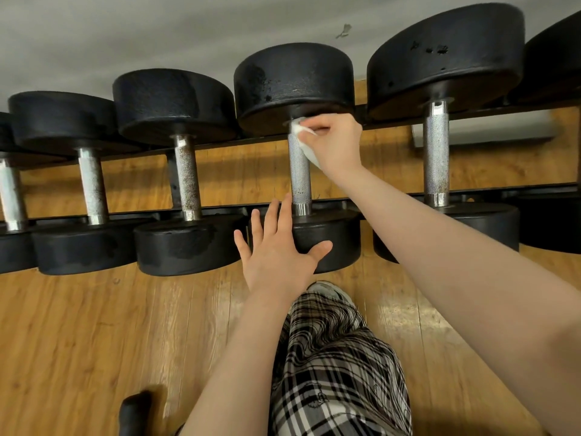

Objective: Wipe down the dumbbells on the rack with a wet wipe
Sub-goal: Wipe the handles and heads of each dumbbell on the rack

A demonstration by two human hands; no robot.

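Dumbbell [299, 171]: fourth from left in row on black rack [393, 124]; far head against wall side, near head toward floor; neighbours close on both sides.
Step in hand: handle wipe, at far end under upper head; judged mid-task.
Right hand [336, 143]: fingers curled, pinching wet wipe [303, 136] against handle top.
Left hand [279, 247]: flat, fingers spread, pressed on near head; nothing held.
Next move: likely downward stroke along handle; firm grip on wipe needed over rough knurling.
Materials: heads round, matte black, pitted; handles knurled steel, rust-speckled; wipe thin, white, crumpled.
Surroundings: wooden floor [78, 341]; plaid trousers [333, 357].
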